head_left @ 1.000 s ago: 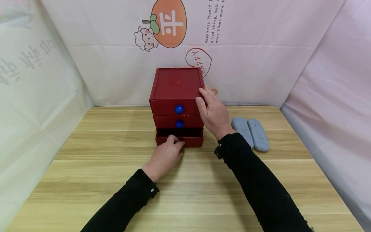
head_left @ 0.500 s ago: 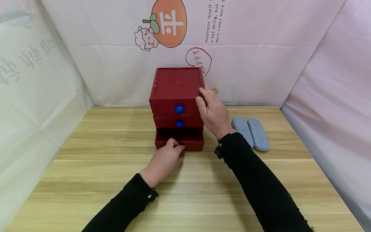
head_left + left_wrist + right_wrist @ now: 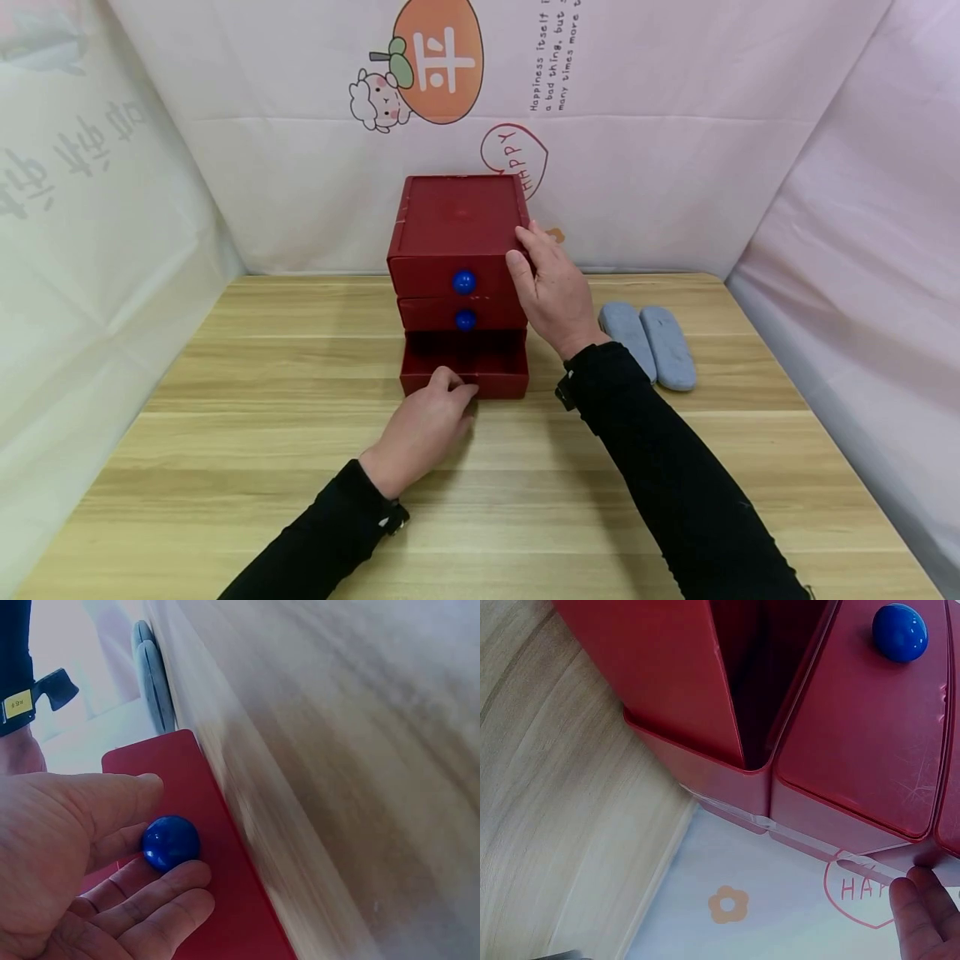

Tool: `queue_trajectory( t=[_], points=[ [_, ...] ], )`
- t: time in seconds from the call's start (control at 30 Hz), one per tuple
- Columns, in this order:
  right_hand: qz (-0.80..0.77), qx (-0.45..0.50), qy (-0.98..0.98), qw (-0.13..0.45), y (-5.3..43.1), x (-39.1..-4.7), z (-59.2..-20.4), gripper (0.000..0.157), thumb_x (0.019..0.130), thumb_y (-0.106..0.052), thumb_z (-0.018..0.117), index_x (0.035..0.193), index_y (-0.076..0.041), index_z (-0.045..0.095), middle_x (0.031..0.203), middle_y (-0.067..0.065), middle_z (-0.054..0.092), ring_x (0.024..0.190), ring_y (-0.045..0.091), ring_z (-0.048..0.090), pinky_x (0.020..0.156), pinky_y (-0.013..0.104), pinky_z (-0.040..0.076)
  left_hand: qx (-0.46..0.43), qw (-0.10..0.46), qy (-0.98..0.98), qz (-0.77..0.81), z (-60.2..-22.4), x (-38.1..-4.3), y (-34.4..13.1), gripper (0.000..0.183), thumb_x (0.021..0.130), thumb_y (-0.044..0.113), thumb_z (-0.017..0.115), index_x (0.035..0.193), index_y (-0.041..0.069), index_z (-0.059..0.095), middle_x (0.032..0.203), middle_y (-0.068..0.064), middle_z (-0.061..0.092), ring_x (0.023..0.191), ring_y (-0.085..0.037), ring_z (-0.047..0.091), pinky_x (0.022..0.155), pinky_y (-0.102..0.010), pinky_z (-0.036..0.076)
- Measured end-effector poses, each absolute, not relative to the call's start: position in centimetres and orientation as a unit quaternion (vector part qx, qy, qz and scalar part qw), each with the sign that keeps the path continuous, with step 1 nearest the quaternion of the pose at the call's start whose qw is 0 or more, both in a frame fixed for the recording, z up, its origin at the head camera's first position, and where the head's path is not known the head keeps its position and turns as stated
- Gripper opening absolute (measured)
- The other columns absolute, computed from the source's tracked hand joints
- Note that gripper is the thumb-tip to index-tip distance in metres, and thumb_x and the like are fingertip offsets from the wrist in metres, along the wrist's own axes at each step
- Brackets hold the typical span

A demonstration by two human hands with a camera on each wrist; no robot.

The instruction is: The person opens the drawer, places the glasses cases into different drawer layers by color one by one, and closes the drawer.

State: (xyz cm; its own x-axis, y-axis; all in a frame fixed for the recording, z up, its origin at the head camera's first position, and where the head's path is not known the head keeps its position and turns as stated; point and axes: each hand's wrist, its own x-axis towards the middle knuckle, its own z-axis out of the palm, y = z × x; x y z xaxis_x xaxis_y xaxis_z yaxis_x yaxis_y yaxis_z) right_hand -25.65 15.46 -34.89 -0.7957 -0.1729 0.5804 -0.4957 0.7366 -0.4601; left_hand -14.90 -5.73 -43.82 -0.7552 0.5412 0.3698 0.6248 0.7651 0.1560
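Head view on my monitor puts the red cabinet (image 3: 459,215) at the middle of the frame, upright on the wood-grain tabletop (image 3: 225,400), in front of a white cloth (image 3: 675,125). Its bottom drawer (image 3: 504,386) stands part-way out, just below the centre of the frame; the two above it are closed, and on them I can see the blue upper knob (image 3: 464,282) and middle knob (image 3: 466,320).

From the lower left, the left hand (image 3: 423,425) reaches the front of the bottom drawer. My left wrist feed has the blue bottom knob (image 3: 171,844) left of centre, the thumb (image 3: 127,799) above it and the curled fingers (image 3: 169,889) around and beneath it. How firmly they grip, I can't tell.

Just right of centre in the head view, the right hand (image 3: 558,300) rests against the cabinet's right side, near the top front corner. Its fingers look nearly straight and close together, the thumb apart. On the right wrist feed I get two fingertips (image 3: 915,911), side by side at the lower right.

Farther right in the head view, two grey-blue oblong objects (image 3: 667,350) lie next to each other, the nearer one partly hidden by the black right sleeve (image 3: 660,467).
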Motion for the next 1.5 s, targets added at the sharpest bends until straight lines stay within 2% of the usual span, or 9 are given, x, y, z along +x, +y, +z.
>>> queue_trajectory(
  t=[1.27,1.5],
  points=[
    [0.314,0.194,-0.894,0.254,15.5,-25.7,-34.8,0.065,0.1,-0.056,0.029,0.152,-0.018,0.038,0.159,0.001,0.032,0.143,0.009,0.026,0.114,0.041,0.032,-0.318,0.16,-0.922,-0.153,-44.1,-12.2,-6.1,0.037,0.087,0.021,0.071,0.12,0.004,0.068,0.106,-0.01,0.055,0.069,-0.011,0.058,0.058,-0.024,0.052],
    [0.318,0.195,-0.893,0.251,15.6,-25.7,-34.9,0.065,0.101,-0.056,0.029,0.153,-0.018,0.038,0.16,0.002,0.031,0.143,0.009,0.025,0.114,0.041,0.031,-0.319,0.153,-0.923,-0.153,-44.0,-11.7,-6.2,0.037,0.088,0.02,0.07,0.121,0.004,0.067,0.105,-0.01,0.055,0.073,-0.01,0.058,0.06,-0.022,0.053]
  ],
)
